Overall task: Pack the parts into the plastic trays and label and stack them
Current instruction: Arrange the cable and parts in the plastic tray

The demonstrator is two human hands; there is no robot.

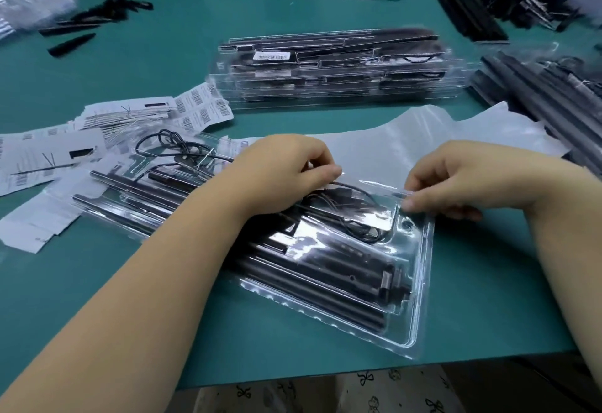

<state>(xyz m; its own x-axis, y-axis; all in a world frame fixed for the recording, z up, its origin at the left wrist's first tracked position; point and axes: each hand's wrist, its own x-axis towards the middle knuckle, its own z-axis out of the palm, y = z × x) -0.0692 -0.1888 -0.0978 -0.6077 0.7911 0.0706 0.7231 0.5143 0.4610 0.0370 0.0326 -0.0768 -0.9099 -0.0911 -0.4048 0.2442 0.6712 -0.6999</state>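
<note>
Head view shows the left hand [280, 168] pinching a black cable [355, 189] over the clear tray [420, 282] on the green surface [163, 54], right hand [456, 184] pinching its rim; tuck the coil fully into its pocket.

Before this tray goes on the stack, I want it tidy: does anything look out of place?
Yes. The black cable in the near tray arches above its pocket by the far right corner; the left hand pinches it while the right hand holds the rim. Loose barcode labels lie scattered to the left.
</note>
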